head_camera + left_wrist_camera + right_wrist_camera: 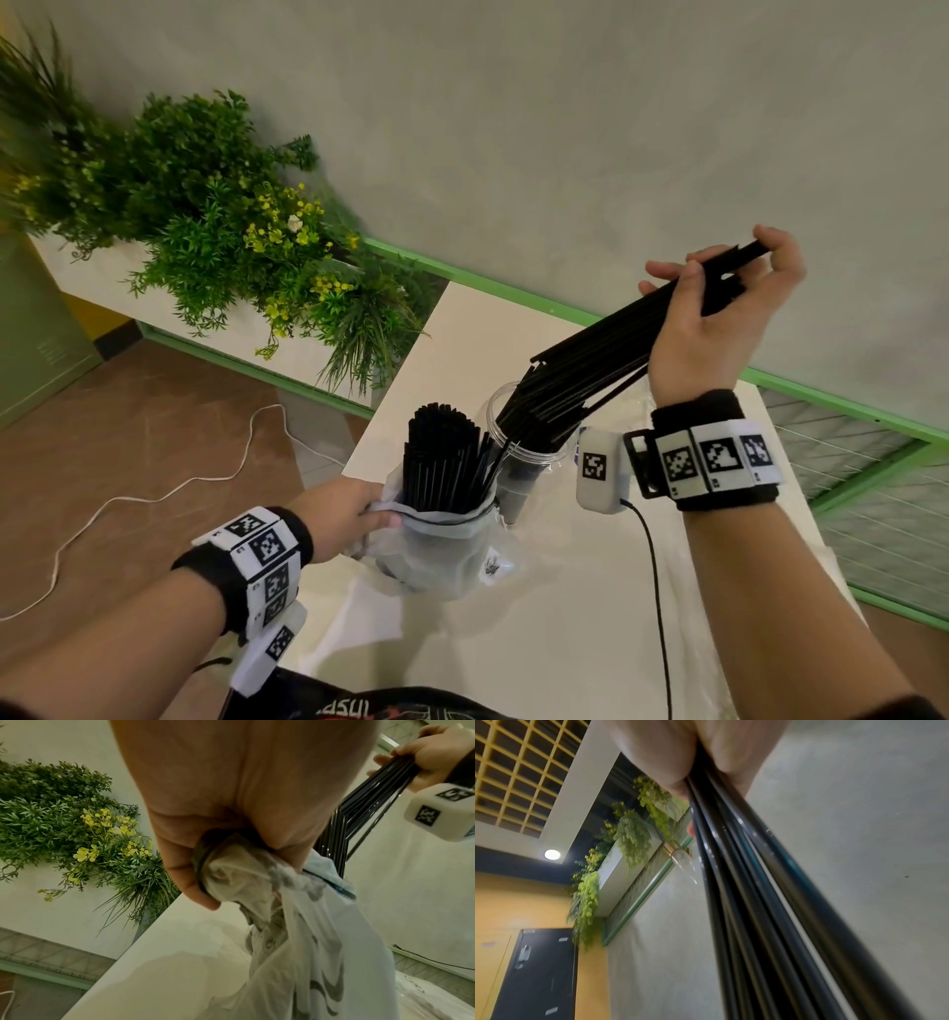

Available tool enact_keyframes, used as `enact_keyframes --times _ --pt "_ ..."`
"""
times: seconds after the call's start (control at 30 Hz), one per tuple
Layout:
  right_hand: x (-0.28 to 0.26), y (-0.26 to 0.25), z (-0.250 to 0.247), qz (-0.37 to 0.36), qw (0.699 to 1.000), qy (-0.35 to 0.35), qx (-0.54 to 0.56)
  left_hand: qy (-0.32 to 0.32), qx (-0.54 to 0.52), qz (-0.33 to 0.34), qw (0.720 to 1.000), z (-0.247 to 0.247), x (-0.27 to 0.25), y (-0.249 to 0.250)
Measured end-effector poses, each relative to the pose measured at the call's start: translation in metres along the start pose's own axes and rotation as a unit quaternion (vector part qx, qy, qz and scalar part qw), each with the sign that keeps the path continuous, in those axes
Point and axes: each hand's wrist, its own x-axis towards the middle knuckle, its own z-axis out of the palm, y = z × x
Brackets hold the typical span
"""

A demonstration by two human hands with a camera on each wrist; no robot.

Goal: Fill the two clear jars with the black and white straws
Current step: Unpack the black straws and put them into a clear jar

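Head view, right grip: the right hand (pixel 719 318) is raised above the table, fingers and thumb curled round the upper end of a bundle of black straws (pixel 606 354).
Bundle position: it slants down and to the left; its lower ends fan out and enter the mouth of the clear jar (pixel 524 442), which stands on the white table (pixel 565 616).
Right wrist view: the straws (pixel 757 902) run out from between the closed fingers (pixel 680 760); the picture is blurred.
Left grip: the left hand (pixel 344 509) pinches the gathered rim of a plastic bag (pixel 441 545); the left wrist view shows the fingers (pixel 192 882) curled round the bunched plastic (pixel 231 878).
Bag contents: a dense upright stock of black straws (pixel 441 452), just beside the jar.
Second jar and white straws: not identifiable in these views.
Surroundings: a planter with greenery (pixel 205 216) behind the table; a white cord (pixel 154 493) on the floor.
Step in hand: loading a handful of black straws into the first jar.
Progress: judged early; most of the stock remains in the bag.
Next move calls for: tilting the bundle nearer upright so all ends clear the rim, then loosening the fingers to let it slide down.
Risk: splayed outer straws may catch on the rim or fall outside.
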Motion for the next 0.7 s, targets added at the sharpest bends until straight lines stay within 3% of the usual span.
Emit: enact_keyframes --times 0.2,0.5,0.7 --pt "-0.025 0.025 0.021 -0.013 0.998 -0.021 -0.057 0.001 0.02 0.009 1.0 -0.002 0.0 0.004" --pt "-0.05 0.039 0.018 -0.065 0.994 -0.062 -0.056 0.003 0.04 0.002 0.999 0.0 -0.001 0.0" --pt "-0.065 0.059 0.027 -0.044 0.993 -0.093 -0.06 0.002 0.048 0.004 0.999 0.0 0.002 0.0"
